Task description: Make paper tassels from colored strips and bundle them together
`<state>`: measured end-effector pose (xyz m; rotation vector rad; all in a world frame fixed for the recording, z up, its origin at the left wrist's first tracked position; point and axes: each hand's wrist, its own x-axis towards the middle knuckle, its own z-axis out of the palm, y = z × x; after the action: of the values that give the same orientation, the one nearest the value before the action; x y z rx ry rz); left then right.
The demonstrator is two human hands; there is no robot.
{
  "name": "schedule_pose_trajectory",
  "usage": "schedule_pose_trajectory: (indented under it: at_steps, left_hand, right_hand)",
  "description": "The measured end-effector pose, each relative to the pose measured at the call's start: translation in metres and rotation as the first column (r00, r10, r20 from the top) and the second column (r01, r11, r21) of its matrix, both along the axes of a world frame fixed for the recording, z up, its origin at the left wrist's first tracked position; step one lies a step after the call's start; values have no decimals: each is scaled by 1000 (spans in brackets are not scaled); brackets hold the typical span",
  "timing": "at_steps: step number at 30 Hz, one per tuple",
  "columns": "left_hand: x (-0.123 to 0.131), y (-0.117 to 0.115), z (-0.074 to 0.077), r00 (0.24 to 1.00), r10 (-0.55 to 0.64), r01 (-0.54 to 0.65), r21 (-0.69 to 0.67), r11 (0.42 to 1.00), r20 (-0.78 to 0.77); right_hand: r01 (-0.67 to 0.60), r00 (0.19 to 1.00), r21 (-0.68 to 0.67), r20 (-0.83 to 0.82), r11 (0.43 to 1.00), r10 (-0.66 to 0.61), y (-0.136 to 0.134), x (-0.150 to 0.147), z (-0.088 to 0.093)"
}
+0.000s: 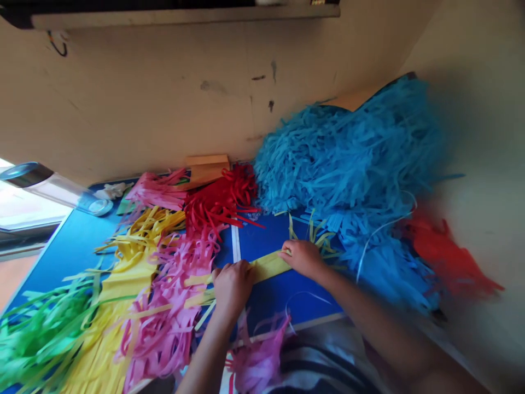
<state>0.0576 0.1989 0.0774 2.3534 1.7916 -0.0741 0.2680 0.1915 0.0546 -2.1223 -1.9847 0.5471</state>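
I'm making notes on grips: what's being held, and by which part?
A yellow fringed strip: the left hand and right hand hold opposite ends of its plain middle band.

Above the blue worktop [262, 302], near its front edge, the person's left hand [233, 285] and right hand [304, 258] hold a fringed yellow strip [269, 266] between them. Green fringe [49, 328] lies toward the left edge, a clear bottle [68, 191] stands near the far left corner, and bushy blue fringe [344, 156] crowds the right side.

A clear, dark-lidded bottle [65, 190] sits left on the blue table [61, 249]; what looks like a shelf [184, 18] crosses the marked wall [164, 98].
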Motion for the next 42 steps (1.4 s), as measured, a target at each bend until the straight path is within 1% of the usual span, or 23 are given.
schedule_pose_trajectory:
  at_steps: [1,2,3,4,5,6,7,8,9,10,11,12,13,14,16,18,21,25,29,32,37,42]
  left_hand:
    - [-1,0,-1,1000,-13,13,38,999,8]
    - [-1,0,-1,997,-70,68,76,995,18]
    - [-2,0,-2,986,-166,163,104,981,25]
    - [-3,0,-2,958,-285,280,119,953,29]
    - [-4,1,-2,913,-406,400,119,909,31]
    - [-4,2,-2,861,-507,501,109,858,32]
    - [-5,2,-1,819,-572,568,96,818,31]
    - [-5,1,0,801,-598,594,85,800,30]
    - [-4,1,1,798,-602,598,85,797,26]
    - [-4,-1,3,798,-602,599,89,796,20]
    - [-3,-2,4,801,-598,594,97,799,14]
    - [-2,-4,6,808,-589,586,104,804,8]
    - [-1,-5,6,816,-579,575,112,811,3]
    - [0,-6,6,824,-567,563,119,818,-2]
    - [1,-7,4,838,-545,541,133,830,-6]
    - [0,-7,0,852,-524,518,148,842,1]
    - [-2,-8,-5,878,-477,465,178,867,27]
    - [-10,-11,-9,917,-393,369,226,902,73]
    - [-23,-3,-13,929,-343,305,234,923,141]
    - [-29,7,-18,941,-293,254,219,942,168]
    - [-22,15,-20,965,-227,200,189,961,132]
    - [-13,18,-18,977,-202,187,180,966,72]
  right_hand:
    - [5,1000,7,1,1000,-5,1,2,0]
    - [14,1000,17,6,1000,-14,2,4,1]
    - [27,999,31,16,999,-27,3,8,3]
    - [46,998,50,32,998,-47,4,13,7]
    - [70,996,74,53,995,-74,3,17,11]
    - [101,991,101,76,990,-109,1,22,16]
    - [111,988,138,92,984,-125,-3,25,21]
    - [68,992,180,94,981,-86,-8,26,24]
    - [-40,996,221,85,974,22,-15,26,26]
    - [-192,981,258,74,947,179,-21,24,27]
    - [-354,935,287,70,890,349,-27,21,25]
    - [-487,869,304,74,819,489,-32,18,21]
    - [-568,815,307,82,764,573,-36,15,17]
    - [-593,797,301,90,747,597,-38,13,12]
    - [-561,823,293,91,775,561,-36,12,5]
    - [-526,845,292,73,799,530,-31,15,1]
    - [-504,858,278,50,818,512,-22,20,-1]
    - [-461,879,268,4,846,477,-13,26,-3]
    - [-397,906,241,-48,885,420,-5,34,-6]
    - [-317,941,209,-56,925,335,0,34,-7]
    - [-166,986,181,3,969,168,7,22,-6]
    - [-104,994,166,42,981,98,10,15,-8]
